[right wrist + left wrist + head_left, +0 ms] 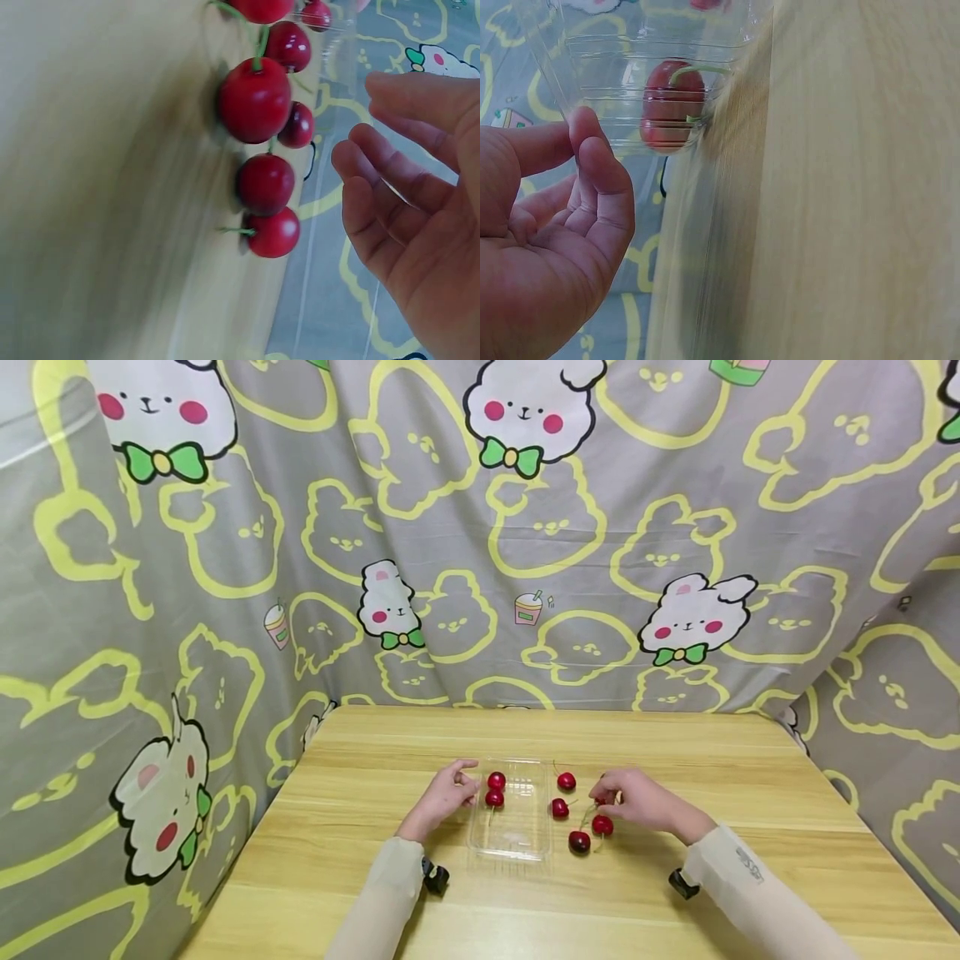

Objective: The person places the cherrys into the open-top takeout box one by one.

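A clear plastic box stands on the table, with two red cherries at its left inside. My left hand is at the box's left side; in the left wrist view its thumb and fingertips pinch the rim. My right hand hovers over the loose cherries right of the box, fingers loosely bent and nothing between them in the right wrist view. Among these are a dark cherry in front, a cherry below the hand and another farther back. One more is partly hidden by the right fingers.
The wooden table reaches back to a grey patterned curtain, which also hangs along the left and right sides. A further cherry lies close to the box's right wall. Green stems stick out among the cherries.
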`<state>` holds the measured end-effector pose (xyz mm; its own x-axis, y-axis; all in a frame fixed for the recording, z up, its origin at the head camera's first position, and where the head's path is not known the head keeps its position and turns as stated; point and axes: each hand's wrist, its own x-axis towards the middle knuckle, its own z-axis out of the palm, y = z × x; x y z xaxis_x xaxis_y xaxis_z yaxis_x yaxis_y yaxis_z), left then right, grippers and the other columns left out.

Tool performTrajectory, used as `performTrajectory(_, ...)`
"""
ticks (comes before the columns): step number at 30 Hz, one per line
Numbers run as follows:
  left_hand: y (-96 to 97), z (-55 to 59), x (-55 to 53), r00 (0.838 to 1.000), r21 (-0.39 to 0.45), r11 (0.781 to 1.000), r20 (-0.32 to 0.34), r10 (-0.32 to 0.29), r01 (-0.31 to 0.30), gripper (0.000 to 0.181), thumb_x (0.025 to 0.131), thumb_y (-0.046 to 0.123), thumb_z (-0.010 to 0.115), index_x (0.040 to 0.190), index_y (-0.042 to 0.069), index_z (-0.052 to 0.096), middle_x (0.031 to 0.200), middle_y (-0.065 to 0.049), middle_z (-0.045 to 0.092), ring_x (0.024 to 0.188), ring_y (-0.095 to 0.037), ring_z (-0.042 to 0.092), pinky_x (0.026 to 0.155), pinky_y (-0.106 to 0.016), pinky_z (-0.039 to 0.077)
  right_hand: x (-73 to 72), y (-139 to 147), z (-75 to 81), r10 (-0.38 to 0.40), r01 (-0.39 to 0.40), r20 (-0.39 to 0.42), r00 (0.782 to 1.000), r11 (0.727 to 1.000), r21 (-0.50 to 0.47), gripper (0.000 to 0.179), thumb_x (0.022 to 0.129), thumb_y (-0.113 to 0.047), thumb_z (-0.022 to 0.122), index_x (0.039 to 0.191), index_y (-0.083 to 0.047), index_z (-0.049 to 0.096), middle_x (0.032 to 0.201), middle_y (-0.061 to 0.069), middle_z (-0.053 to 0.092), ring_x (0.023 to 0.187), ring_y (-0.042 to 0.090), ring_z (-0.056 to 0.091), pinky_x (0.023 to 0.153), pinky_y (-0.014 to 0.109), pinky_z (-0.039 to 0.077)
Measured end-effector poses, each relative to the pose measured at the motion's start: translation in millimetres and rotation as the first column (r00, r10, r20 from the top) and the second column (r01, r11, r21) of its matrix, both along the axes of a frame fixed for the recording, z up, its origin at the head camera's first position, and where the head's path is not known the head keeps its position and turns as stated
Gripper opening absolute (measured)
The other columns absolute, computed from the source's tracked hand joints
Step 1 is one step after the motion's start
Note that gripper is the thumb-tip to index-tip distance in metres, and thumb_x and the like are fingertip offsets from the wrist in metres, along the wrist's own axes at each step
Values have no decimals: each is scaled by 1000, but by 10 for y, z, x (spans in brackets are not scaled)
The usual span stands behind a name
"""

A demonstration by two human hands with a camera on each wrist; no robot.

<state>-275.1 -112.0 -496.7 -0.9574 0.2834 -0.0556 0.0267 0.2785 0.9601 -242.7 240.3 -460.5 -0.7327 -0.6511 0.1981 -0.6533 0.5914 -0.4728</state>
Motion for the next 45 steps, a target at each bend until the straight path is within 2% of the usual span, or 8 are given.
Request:
performTrajectory(6, 1, 18, 8, 1000, -4, 1000, -5, 2, -2, 47, 93, 3, 58, 137, -4, 42, 85, -14, 58, 66, -15, 59, 66, -33, 54, 30, 55, -107, 8, -8, 25, 1000, 1000, -6, 21, 81, -5, 72, 101, -3, 70, 93, 4, 64, 80, 15, 58, 68, 33, 52)
performTrajectory(13, 17, 221, 135, 1000, 1, 1000, 11, -11, 11, 47, 93, -1, 56, 137, -7, 40, 85, -16, 58, 70, -23, 60, 72, -42, 55, 91, 74, -201, -6, 5, 66, 998, 1000, 9, 25, 80, -7, 74, 105, -3, 69, 92, -1, 61, 77, 15, 54, 65, 29, 49)
performTrajectory(15, 18, 246, 151, 1000, -6, 1000, 8, -13, 14, 47, 93, -1, 55, 137, -8, 40, 86, -16, 57, 72, -25, 61, 72, -43, 55, 100, 78, -213, -11, 9, 66, 998, 1000, 26, 27, 80, -8, 74, 106, -4, 69, 92, -2, 59, 76, 14, 53, 65, 27, 48)
performTrajectory(22, -2, 58, 56, 1000, 5, 1000, -16, -10, 10, 47, 93, 3, 57, 136, -6, 42, 84, -14, 58, 70, -23, 60, 66, -38, 55, 111, 99, -254, -26, 20, 90, 996, 998, 67, 32, 80, -13, 75, 110, -6, 68, 96, -3, 57, 77, 12, 52, 64, 24, 46)
performTrajectory(26, -4, -6, 12, 1000, 7, 1000, -21, -4, 4, 46, 93, 4, 59, 135, -4, 44, 83, -13, 58, 67, -19, 59, 63, -32, 54, 115, 111, -295, -16, 11, 62, 998, 997, 75, 33, 80, -16, 76, 110, -7, 68, 101, -3, 58, 76, 9, 51, 63, 23, 46)
performTrajectory(32, -1, -18, -4, 1000, -3, 1000, -22, 0, 0, 44, 93, 3, 58, 134, -3, 45, 80, -9, 57, 64, -14, 58, 61, -29, 53, 111, 124, -360, -18, 15, 30, 999, 995, 99, 34, 79, -16, 77, 110, -8, 68, 102, -1, 58, 77, 8, 51, 65, 24, 46)
performTrajectory(39, -3, -1, 4, 1000, 0, 1000, -17, -1, 1, 45, 93, 4, 59, 134, -3, 45, 80, -9, 57, 64, -14, 58, 63, -31, 54, 93, 135, -382, -45, 35, 92, 995, 993, 113, 31, 78, -15, 76, 108, -10, 67, 103, -4, 56, 78, 6, 50, 66, 23, 46)
performTrajectory(45, -4, -3, 6, 1000, 5, 1000, -16, -1, 1, 44, 92, 3, 59, 134, -3, 45, 80, -9, 57, 64, -14, 58, 64, -33, 54, 98, 132, -367, -54, 45, 83, 995, 993, 108, 30, 77, -18, 78, 104, -11, 67, 105, -3, 60, 82, 6, 51, 69, 25, 48)
